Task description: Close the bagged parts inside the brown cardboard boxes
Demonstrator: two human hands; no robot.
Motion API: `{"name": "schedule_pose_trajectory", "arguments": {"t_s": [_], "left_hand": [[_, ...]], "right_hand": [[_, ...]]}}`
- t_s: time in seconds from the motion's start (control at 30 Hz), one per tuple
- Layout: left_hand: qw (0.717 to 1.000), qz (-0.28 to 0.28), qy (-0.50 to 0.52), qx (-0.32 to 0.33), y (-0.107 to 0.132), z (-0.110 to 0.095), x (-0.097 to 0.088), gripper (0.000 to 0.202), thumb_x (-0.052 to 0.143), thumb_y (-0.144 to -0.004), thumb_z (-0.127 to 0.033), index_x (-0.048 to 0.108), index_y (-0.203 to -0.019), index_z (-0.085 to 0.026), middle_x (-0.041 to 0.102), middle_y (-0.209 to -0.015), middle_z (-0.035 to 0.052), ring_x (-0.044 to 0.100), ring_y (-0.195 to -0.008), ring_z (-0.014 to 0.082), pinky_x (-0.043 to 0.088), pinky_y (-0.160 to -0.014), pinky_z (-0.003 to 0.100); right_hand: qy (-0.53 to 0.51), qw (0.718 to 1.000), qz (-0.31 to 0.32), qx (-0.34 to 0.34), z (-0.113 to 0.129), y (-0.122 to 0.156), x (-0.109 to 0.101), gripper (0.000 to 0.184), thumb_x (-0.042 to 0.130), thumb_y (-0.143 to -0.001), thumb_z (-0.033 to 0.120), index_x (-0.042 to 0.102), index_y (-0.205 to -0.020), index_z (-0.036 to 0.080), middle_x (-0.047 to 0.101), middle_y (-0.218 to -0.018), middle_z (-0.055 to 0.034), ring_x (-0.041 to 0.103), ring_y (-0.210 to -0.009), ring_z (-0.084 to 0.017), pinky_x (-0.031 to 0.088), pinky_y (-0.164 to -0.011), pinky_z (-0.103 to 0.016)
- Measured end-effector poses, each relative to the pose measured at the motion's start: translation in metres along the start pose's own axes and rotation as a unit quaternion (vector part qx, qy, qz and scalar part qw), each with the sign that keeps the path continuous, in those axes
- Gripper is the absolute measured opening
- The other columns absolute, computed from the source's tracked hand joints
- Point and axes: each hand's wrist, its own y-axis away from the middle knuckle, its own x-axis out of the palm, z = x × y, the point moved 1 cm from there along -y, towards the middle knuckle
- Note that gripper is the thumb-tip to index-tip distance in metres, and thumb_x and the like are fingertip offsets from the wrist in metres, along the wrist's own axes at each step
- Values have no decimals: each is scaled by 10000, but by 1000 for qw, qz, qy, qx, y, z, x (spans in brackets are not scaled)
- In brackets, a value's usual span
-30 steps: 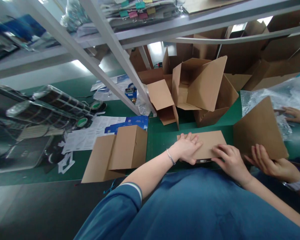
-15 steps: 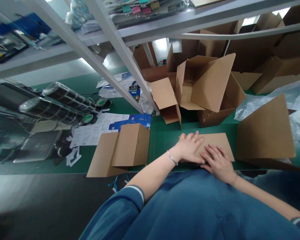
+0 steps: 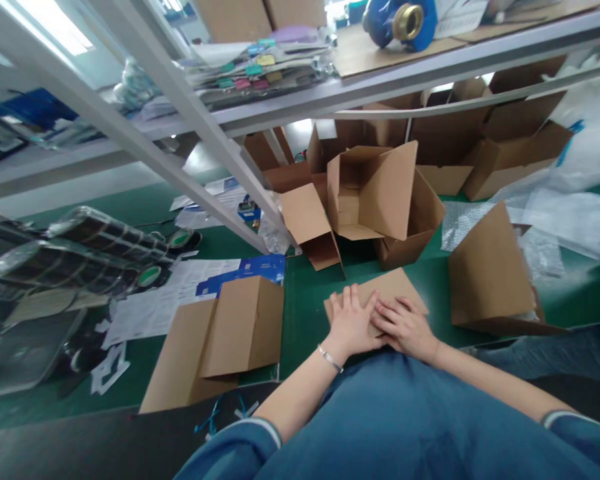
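A small brown cardboard box (image 3: 397, 283) lies at the front edge of the green table, close against my body. My left hand (image 3: 354, 320) rests on its left part with the fingers spread. On the near right part lies my right hand (image 3: 403, 325), its fingers stretched toward the left one. The two hands touch or overlap near the middle, and they hide much of the box's top. Both press flat on the cardboard rather than gripping it.
Left stands another cardboard box (image 3: 235, 327) beside papers (image 3: 155, 303) and blue booklets (image 3: 267, 269). Open cartons (image 3: 370, 200) stand behind my hands. An upright-flapped box (image 3: 487, 267) and bubble wrap (image 3: 465, 223) are at right. A shelf (image 3: 300, 103) crosses above, bearing a blue meter (image 3: 380, 23).
The view has shifted, so the table sits lower and more of the shelf shows. The box is turned at an angle now. My hands stay on it, closer together.
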Motion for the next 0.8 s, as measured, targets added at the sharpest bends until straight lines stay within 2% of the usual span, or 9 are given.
{"name": "schedule_pose_trajectory", "arguments": {"t_s": [0.13, 0.23, 0.33, 0.4, 0.47, 0.53, 0.63, 0.73, 0.8], "left_hand": [[986, -10, -33, -166, 26, 19, -2, 899, 457, -650, -729, 243, -1379, -248, 260, -1351, 241, 247, -1229, 438, 185, -932, 610], [961, -16, -84, -264, 44, 47, -2, 859, 388, -702, -699, 194, -1393, -228, 292, -1304, 240, 301, -1202, 409, 226, -927, 567], [930, -17, -96, -354, 55, 80, 0, 866, 293, -694, -753, 163, -1394, -260, 339, -1245, 214, 371, -1153, 397, 285, -898, 534], [901, -17, -79, -426, 56, 101, 5, 898, 258, -662, -797, 145, -1392, -286, 359, -1217, 201, 409, -1116, 407, 316, -870, 535], [873, -26, -55, -485, 52, 116, 12, 935, 266, -627, -824, 138, -1389, -298, 342, -1234, 214, 408, -1111, 440, 317, -856, 569], [854, -41, -34, -518, 46, 124, 19, 965, 278, -604, -837, 141, -1388, -292, 285, -1287, 248, 358, -1148, 485, 286, -859, 622], [849, -58, -34, -524, 39, 122, 24, 992, 295, -598, -832, 191, -1383, -235, 194, -1347, 292, 271, -1196, 529, 228, -896, 653], [884, -108, -56, -451, 32, 98, 12, 857, 263, -734, -706, 249, -1366, -128, 134, -1376, 316, 199, -1248, 513, 198, -944, 645], [928, -160, -21, -336, 24, 68, -2, 714, 241, -831, -556, 242, -1364, -81, 122, -1410, 281, 167, -1305, 424, 214, -1005, 582]], "right_hand": [[-37, 993, 11, -111, 6, -50, -8, 320, 437, -870, 367, 499, -1172, 283, 487, -1291, 0, 335, -1257, -199, 187, -1070, -475], [-59, 996, -63, -35, 6, -43, -35, 306, 458, -864, 321, 499, -1157, 242, 554, -1182, -21, 456, -1121, -172, 359, -968, -371], [-39, 985, -159, 49, -11, 31, -77, 401, 555, -797, 236, 455, -1186, 258, 602, -978, -33, 539, -868, -151, 441, -783, -326], [49, 972, -207, 96, -39, 97, -105, 525, 642, -731, 223, 425, -1201, 309, 587, -922, -17, 545, -873, -159, 432, -843, -365], [148, 918, -281, 239, -78, 152, -128, 662, 714, -657, 338, 408, -1237, 249, 558, -1028, -79, 521, -985, -218, 430, -867, -399], [117, 907, -224, 338, -116, 182, -139, 618, 661, -681, 469, 465, -1198, 192, 559, -1094, -106, 517, -1028, -238, 435, -869, -391], [2, 924, -33, 382, -144, 181, -133, 307, 475, -818, 496, 627, -936, 257, 649, -891, -12, 588, -835, -173, 453, -724, -298], [7, 918, 33, 396, -128, 149, -117, 310, 395, -857, 497, 646, -905, 321, 661, -768, 13, 589, -720, -177, 402, -630, -287], [-4, 922, 32, 385, -103, 120, -105, 321, 362, -876, 474, 635, -902, 306, 660, -751, 8, 584, -688, -173, 377, -615, -281]]}}
